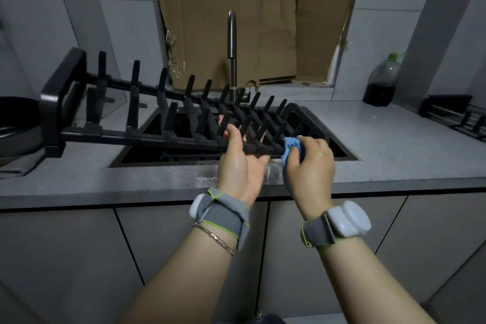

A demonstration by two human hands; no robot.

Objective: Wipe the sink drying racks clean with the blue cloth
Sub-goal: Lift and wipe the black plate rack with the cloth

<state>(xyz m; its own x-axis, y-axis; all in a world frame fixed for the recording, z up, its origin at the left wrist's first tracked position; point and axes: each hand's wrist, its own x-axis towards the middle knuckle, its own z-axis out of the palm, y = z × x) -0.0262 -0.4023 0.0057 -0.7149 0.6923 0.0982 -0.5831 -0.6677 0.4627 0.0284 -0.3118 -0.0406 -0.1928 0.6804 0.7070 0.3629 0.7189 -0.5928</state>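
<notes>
1. One rack (147, 137), black with rows of upright prongs, is held tilted above the sink (344, 151). Its long axis runs left to right. The left end is raised over the table (394, 144) beside a pan (15, 123), and the right end sits low over the basin.
2. The left grip (238, 163) is closed round the rack's front rail, somewhat right of the rail's middle. Its thumb reaches up among the prongs and its fingers curl underneath, so it carries the weight.
3. The right grip (310, 163) is just to the right of the left one, the two nearly touching. Its fingers are curled tight on the bunched blue cloth (290, 146), which presses on the same front rail close to its right end.
4. Nearly all of the rack's length lies to the left of the cloth, beyond the left grip.
   - A wipe would therefore probably run leftward along the rail's axis.
   - The left grip sits on that line, so it would likely have to shift or let the rail slide through.
   - The right grip is nearer the short stretch at the right end and the end loop.
5. Counted from left to right:
   - One pan, one held rack, one tap (232, 42) behind it and one blue cloth.
   - One sink, then one bottle (383, 81) with a green cap.
   - One second rack (459, 119) lying on the table at the far right, well apart from both grips, which makes two racks in all.
   - One dark bar that shows in the basin under the held rack; I cannot tell whether it is another rack.
</notes>
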